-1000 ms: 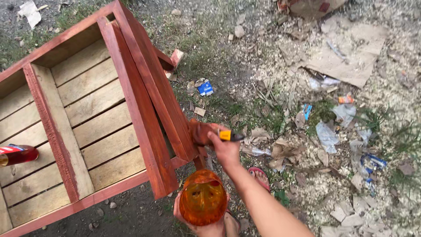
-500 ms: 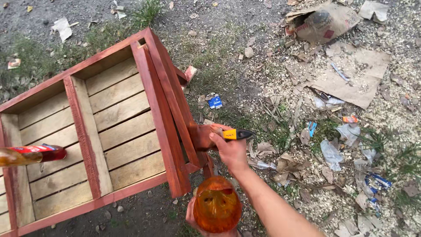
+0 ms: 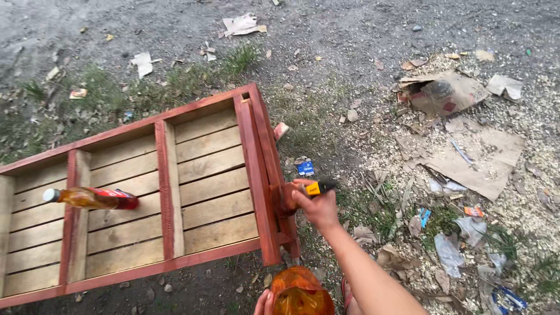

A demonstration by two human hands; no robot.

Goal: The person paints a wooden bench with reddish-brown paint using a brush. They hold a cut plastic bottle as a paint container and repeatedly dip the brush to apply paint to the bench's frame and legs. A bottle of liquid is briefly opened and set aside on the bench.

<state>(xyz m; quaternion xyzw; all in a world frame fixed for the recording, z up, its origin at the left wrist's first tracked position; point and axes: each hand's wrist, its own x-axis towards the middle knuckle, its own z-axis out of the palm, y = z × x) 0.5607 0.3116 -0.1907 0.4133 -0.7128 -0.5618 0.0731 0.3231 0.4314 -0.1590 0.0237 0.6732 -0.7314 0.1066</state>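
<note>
A yellow-and-black paintbrush handle (image 3: pixel 318 188) is gripped by the right hand (image 3: pixel 318 205) at centre frame, pressed to the red-painted end rail of a slatted wooden frame (image 3: pixel 256 175). An orange translucent plastic container (image 3: pixel 300 293) at the bottom edge is cupped by the left hand (image 3: pixel 265 303); it is judged light, slick and best held around its body. An amber glass bottle with red label (image 3: pixel 90 198) lies on the slats at left, fragile. Torn cardboard (image 3: pixel 466 160) and litter are strewn at right
</note>
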